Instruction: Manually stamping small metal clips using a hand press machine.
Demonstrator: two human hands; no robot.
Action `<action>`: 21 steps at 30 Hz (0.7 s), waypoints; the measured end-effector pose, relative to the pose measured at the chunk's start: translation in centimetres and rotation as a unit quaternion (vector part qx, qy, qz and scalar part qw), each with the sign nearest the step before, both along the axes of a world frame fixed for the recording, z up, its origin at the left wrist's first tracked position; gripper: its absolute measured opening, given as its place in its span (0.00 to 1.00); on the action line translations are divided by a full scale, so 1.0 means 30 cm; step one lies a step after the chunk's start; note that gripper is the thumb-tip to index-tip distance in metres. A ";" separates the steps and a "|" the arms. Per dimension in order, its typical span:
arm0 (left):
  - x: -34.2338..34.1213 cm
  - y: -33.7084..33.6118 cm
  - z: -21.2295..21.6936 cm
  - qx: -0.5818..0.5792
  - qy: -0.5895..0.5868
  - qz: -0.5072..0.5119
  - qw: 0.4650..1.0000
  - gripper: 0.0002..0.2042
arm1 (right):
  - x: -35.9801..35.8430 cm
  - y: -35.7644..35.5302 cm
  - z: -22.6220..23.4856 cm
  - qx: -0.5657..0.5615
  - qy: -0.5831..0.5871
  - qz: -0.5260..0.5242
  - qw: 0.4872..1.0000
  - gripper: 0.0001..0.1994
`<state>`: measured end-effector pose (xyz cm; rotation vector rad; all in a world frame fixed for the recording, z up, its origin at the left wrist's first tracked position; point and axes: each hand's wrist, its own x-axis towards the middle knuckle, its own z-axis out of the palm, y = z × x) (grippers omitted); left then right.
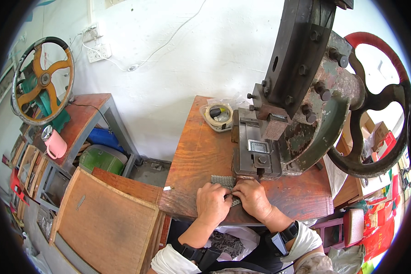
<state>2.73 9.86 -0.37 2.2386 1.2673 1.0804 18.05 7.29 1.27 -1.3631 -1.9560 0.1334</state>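
Observation:
My left hand (212,202) and my right hand (255,199) meet at the front edge of the wooden bench. The fingers of both are closed in a pinch, fingertips almost touching. What sits between them is too small and too covered to name. Under and behind the fingers lies a grey, grid-patterned metal piece (222,180), partly hidden by my hands. Just beyond my right hand stands the steel die block (246,162) of a hand press (322,96). A small silvery rectangular plate (259,146) with a patterned face rests on that block, below the press ram (276,126).
The press's large handwheel (372,102) rises at the right. Tape rolls (218,115) sit in a plastic tray behind the die. A wooden board tray (107,221) with one small metal strip is at lower left. A bag of metal pieces (228,244) lies below the bench edge.

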 end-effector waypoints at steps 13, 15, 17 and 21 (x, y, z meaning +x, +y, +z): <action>-0.004 0.008 -0.004 -0.009 -0.001 -0.005 1.000 0.04 | 0.006 -0.010 -0.015 0.014 0.016 0.024 0.999 0.07; -0.009 0.008 -0.008 -0.005 0.000 -0.009 1.000 0.05 | 0.006 -0.014 -0.009 0.064 -0.020 0.058 0.996 0.09; -0.016 0.008 -0.009 -0.001 0.001 -0.012 1.000 0.07 | 0.010 -0.027 -0.005 0.073 -0.025 0.058 0.995 0.10; -0.038 0.008 0.000 -0.033 -0.065 -0.044 0.996 0.12 | 0.028 -0.033 -0.013 0.057 -0.043 0.048 0.996 0.12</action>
